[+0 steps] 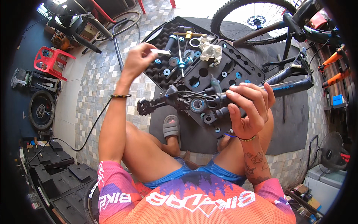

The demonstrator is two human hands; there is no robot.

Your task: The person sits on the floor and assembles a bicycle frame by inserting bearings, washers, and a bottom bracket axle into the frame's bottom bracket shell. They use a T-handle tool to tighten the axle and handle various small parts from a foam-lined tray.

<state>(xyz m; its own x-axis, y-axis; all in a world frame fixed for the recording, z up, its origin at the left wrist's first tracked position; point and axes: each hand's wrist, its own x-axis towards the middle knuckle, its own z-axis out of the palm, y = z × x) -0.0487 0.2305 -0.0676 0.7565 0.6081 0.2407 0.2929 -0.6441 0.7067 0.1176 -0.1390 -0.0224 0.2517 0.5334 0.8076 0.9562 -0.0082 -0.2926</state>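
My left hand is raised over the left edge of an open tool case, its fingers closed on a thin white strip whose kind I cannot make out. Across my lap lies a black bicycle swingarm, with a blue-ringed bearing in its near end. Curled over its tube is my right hand, thumb on the near side. Foam in the case holds blue and silver press discs, a threaded press rod and a gold-headed tool. A crumpled pale wrapper lies on top.
A dark mat lies under the case. Beyond it stands a bicycle wheel with its frame. A red plastic chair and a small wheel are at left. At right are a fan and a white-lidded box.
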